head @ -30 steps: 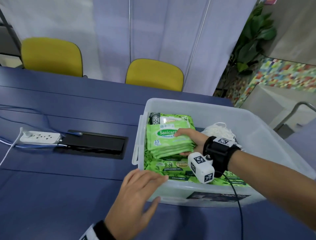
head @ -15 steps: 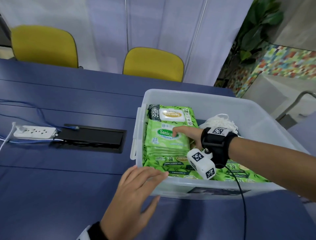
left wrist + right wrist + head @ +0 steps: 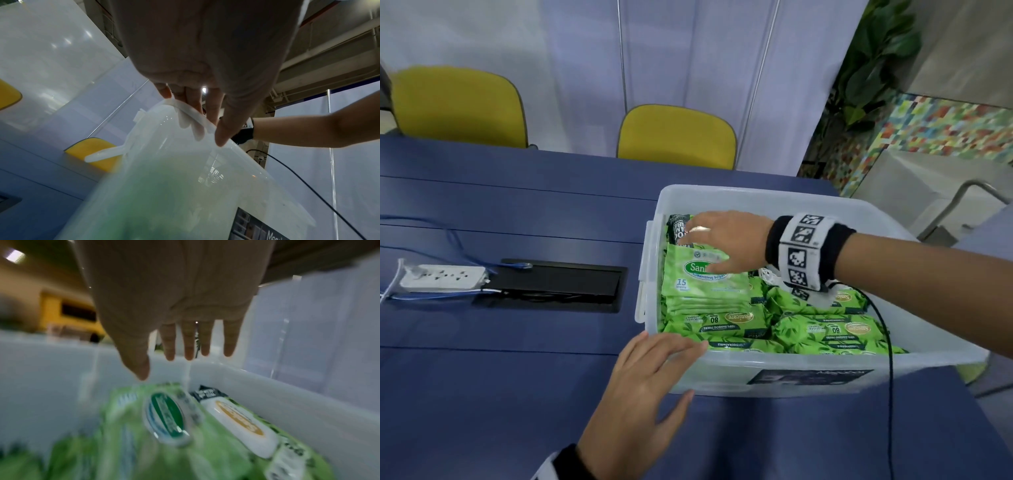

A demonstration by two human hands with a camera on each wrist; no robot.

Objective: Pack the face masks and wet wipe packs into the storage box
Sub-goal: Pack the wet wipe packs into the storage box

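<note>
A translucent storage box (image 3: pixel 784 368) stands on the blue table, filled with several green wet wipe packs (image 3: pixel 822 329). A stack of small green wipe packs (image 3: pixel 702 291) lies on top at the box's left side. White face masks (image 3: pixel 768 275) show a little under my right wrist. My right hand (image 3: pixel 717 240) hovers flat over the small packs with straight fingers and holds nothing; the right wrist view shows the right hand (image 3: pixel 185 345) clear above the packs (image 3: pixel 164 417). My left hand (image 3: pixel 650 373) rests with straight fingers on the box's near left corner (image 3: pixel 193 113).
A white power strip (image 3: pixel 441 277) with blue cables and a black cable hatch (image 3: pixel 558 284) lie on the table (image 3: pixel 500 212) left of the box. Two yellow chairs (image 3: pixel 676 137) stand behind the table. A black cable (image 3: pixel 888 342) hangs from my right wrist over the box.
My right hand let go of the small wipe stack, which now lies in the box, and rose over it with fingers spread. The left hand stayed on the box corner.
</note>
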